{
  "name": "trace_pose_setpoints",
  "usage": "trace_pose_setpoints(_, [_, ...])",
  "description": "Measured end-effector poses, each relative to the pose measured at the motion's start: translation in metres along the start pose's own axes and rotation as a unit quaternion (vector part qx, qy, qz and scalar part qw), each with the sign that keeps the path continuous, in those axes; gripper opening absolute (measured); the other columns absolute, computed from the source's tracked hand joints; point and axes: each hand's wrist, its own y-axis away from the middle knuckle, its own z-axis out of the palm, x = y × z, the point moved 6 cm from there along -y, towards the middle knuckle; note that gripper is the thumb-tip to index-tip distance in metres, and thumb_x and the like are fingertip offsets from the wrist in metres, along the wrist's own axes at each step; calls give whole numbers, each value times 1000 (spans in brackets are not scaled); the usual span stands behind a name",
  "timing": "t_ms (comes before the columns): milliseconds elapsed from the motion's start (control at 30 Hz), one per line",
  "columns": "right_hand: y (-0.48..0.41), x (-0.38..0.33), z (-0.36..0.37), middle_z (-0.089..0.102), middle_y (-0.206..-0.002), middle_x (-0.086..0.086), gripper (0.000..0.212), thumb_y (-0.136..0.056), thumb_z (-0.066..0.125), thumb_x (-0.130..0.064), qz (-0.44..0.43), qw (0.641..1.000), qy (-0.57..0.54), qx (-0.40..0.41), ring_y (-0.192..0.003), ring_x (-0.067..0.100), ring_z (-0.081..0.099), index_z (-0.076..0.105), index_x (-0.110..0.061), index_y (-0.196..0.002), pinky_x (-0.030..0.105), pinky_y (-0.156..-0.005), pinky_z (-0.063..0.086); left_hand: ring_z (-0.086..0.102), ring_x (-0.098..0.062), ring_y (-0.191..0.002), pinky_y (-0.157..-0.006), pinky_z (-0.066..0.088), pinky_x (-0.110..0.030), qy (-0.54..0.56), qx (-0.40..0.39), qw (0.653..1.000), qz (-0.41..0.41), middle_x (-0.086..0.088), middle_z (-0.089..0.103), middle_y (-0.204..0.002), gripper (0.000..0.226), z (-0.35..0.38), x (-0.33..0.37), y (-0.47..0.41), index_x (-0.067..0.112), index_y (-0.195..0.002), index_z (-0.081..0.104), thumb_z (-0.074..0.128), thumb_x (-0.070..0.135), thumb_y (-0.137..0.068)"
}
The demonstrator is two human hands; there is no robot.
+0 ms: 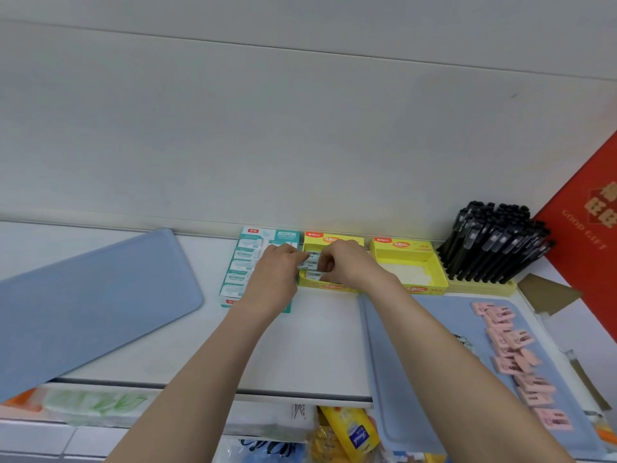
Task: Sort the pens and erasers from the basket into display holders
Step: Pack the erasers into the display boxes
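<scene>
Both hands are up at the back of the white shelf point(317, 345), over the middle yellow cardboard display box point(334, 240). Left hand point(272, 272) & right hand point(349, 267) meet fingertip to fingertip, fingers curled, both pinching a small grey-blue wrapped eraser point(310, 261) over the box's open tray. Can't tell if it touches the box floor. More wrapped pcs lie under it in the box, mostly hidden by the right hand.

Just left is a teal-and-white cardboard display box point(247, 262) w/ rows of white-wrapped erasers; the left wrist covers its right edge. Right of the middle box is a second yellow cardboard box point(410, 250) w/ a white floor. Beside that, a yellow holder point(480, 289) is packed w/ black capped pens point(494, 242), all leaning right.

Front right, a flat pale-blue plastic tray point(417, 362) overhangs the shelf edge, w/ pink wrapped erasers point(514, 345) strewn along its right side. At left lies a second pale-blue tray point(83, 295), tilted. Far right is a red bag marked "GOOD GIFT" point(587, 222), w/ a brown cardboard scrap point(547, 294) near its foot.
</scene>
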Motion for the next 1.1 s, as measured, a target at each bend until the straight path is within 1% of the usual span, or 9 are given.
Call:
trace_pose_setpoints(100, [-1, 2, 0, 70, -97, 1, 14, -79, 76, -15, -3, 1000, -16, -2, -92, 18, 64, 73, -17, -93, 32, -81, 54, 47, -19, -116, -97, 42, -32, 3, 1, 1000, 0, 1, 57, -132, 49, 0, 0, 0, 29, -139, 52, 54, 8, -95])
trace_pose_setpoints(233, [-1, 12, -3, 71, -80, -4, 11, -76, 79, -10, 32, 988, -154, 2, -76, 10, 66, 76, -18, -83, 23, -73, 54, 45, -20, -119, -97, 41, -32, 7, 4, 1000, 0, 1, 56, -135, 49, -1, 0, 1, 29, -139, 52, 53, 7, -95])
trace_pose_setpoints(400, [2, 17, -1, 72, -77, 6, 9, -79, 79, -7, 74, 954, -290, -22, -67, 15, 66, 76, -10, -87, 28, -73, 59, 46, -20, -120, -98, 41, -32, 4, 1, 1000, -1, 2, 55, -136, 48, 0, 0, 1, 30, -139, 51, 53, 9, -95])
trace_pose_setpoints(467, [1, 18, 1, 74, -79, 4, 9, -77, 80, -11, 81, 964, -254, -12, -71, 12, 65, 78, -14, -86, 23, -72, 55, 46, -20, -120, -98, 41, -32, 0, 0, 1000, -3, 2, 55, -136, 49, 1, -1, 1, 31, -139, 51, 54, 9, -95])
trace_pose_setpoints(533, [0, 16, 4, 74, -81, -1, 9, -76, 80, -19, 85, 981, -175, 18, -74, 9, 62, 79, -19, -85, 15, -62, 44, 46, -20, -120, -98, 41, -32, -3, -1, 1000, 0, 2, 55, -135, 49, 1, 0, 0, 30, -139, 51, 54, 9, -95])
trace_pose_setpoints(633, [-1, 10, 6, 70, -78, -4, 10, -75, 80, -24, 72, 991, -109, 42, -73, 10, 56, 79, -21, -85, 19, -53, 35, 47, -20, -118, -97, 42, -32, -11, 2, 1000, 5, 1, 57, -134, 49, 1, 0, 0, 30, -139, 51, 55, 10, -95])
trace_pose_setpoints(800, [9, 28, -13, 70, -83, -2, 11, -76, 72, -13, 73, 991, -54, 101, -83, 16, 61, 76, -21, -83, 24, -68, 40, 48, -20, -117, -97, 42, -32, 3, 8, 1000, 9, 1, 57, -132, 47, 1, 0, 1, 29, -139, 51, 54, 11, -96])
trace_pose_setpoints(967, [8, 26, -9, 70, -99, 10, 17, -79, 67, -5, 55, 995, 80, 23, -99, 28, 62, 73, -11, -94, 32, -80, 51, 47, -21, -117, -97, 41, -33, 0, 9, 1000, 13, 0, 57, -133, 48, 0, 0, 2, 28, -139, 51, 54, 9, -95])
trace_pose_setpoints(1100, [4, 16, -8, 68, -103, 12, 21, -81, 60, 0, 50, 992, 117, 16, -100, 31, 62, 70, -8, -97, 33, -79, 51, 48, -21, -116, -97, 43, -33, -2, 1, 1000, 15, 0, 58, -131, 46, -1, 0, 2, 28, -139, 52, 54, 10, -96])
